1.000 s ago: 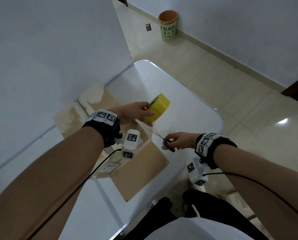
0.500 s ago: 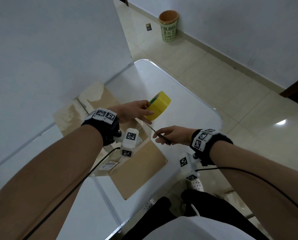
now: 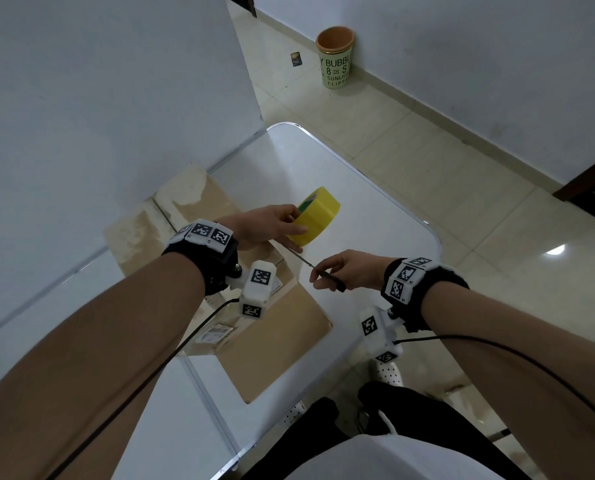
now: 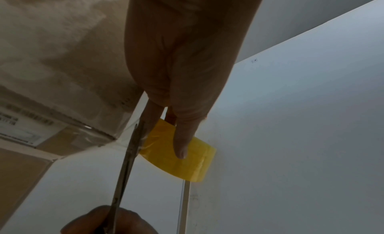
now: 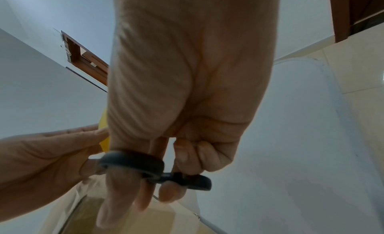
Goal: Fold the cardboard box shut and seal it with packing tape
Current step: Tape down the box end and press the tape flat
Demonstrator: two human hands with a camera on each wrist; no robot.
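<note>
A brown cardboard box [image 3: 275,337] with taped flaps and a shipping label lies on the white table [image 3: 358,216], under my left forearm. My left hand [image 3: 271,226] holds a yellow roll of packing tape [image 3: 318,216] up over the box's far right corner. A clear strip of tape [image 4: 124,139] runs from the roll to the box [image 4: 51,76]. My right hand [image 3: 344,271] grips scissors [image 3: 320,271] by their black handles [image 5: 155,170]. The closed blades [image 4: 129,158] lie across the tape strip just below the roll [image 4: 182,162].
The table stands against a white wall [image 3: 98,98] on the left, and its rounded far edge [image 3: 431,233] is to the right. A green and orange waste bin [image 3: 335,57] stands on the tiled floor by the far wall. My legs are at the table's near edge.
My right hand has moved left and up with the scissors, bringing the blades to the tape strip under the roll, and the blades have closed. My left hand has kept the roll nearly still.
</note>
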